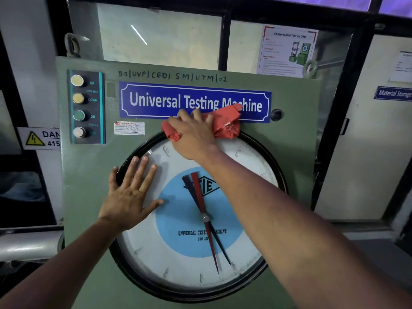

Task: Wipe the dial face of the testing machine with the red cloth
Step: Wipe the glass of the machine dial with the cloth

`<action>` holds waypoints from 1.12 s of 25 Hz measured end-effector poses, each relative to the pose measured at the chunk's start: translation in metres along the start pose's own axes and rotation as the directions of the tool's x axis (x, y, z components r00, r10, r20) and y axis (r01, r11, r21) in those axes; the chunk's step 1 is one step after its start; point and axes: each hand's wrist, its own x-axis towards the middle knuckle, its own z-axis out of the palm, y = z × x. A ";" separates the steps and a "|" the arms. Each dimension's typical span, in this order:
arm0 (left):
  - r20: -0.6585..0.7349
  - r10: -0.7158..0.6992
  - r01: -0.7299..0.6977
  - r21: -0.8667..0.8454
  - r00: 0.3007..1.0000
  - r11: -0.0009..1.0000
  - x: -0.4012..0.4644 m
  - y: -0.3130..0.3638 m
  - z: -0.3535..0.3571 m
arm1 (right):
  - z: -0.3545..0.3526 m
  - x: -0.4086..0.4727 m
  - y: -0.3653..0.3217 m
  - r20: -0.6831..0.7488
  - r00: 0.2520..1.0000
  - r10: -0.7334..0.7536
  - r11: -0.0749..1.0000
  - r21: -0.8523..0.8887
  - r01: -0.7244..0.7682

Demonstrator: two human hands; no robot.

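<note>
Head view: wiping underway. My right hand point(193, 136) presses the bunched red cloth point(225, 124) at the dial face point(178, 259) top rim; finger grip underneath likely, partly hidden. Left hand point(129, 192) flat, fingers spread, bracing. Next: sweep down across the glass. Count: one cloth, one dial, two pointers, four buttons.

A paper poster point(288, 53) hangs on the window glass behind; a yellow danger sign point(41, 137) sits left, a blue storage label point(393, 93) right.
</note>
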 end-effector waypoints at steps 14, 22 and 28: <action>0.164 -0.019 0.032 -0.079 0.986 0.996 0.002 -0.001 -0.016 | -0.006 -0.101 0.156 0.073 0.833 0.548 0.707 0.492 -0.508; 0.408 -0.150 0.217 -0.125 0.901 0.968 -0.026 0.007 -0.093 | -0.053 -0.109 0.101 0.342 0.807 0.481 -0.156 0.940 -0.305; 0.453 -0.452 0.484 0.051 0.768 0.874 -0.164 -0.012 -0.175 | 0.004 -0.133 -0.025 0.488 0.853 -0.184 -0.587 0.642 -0.494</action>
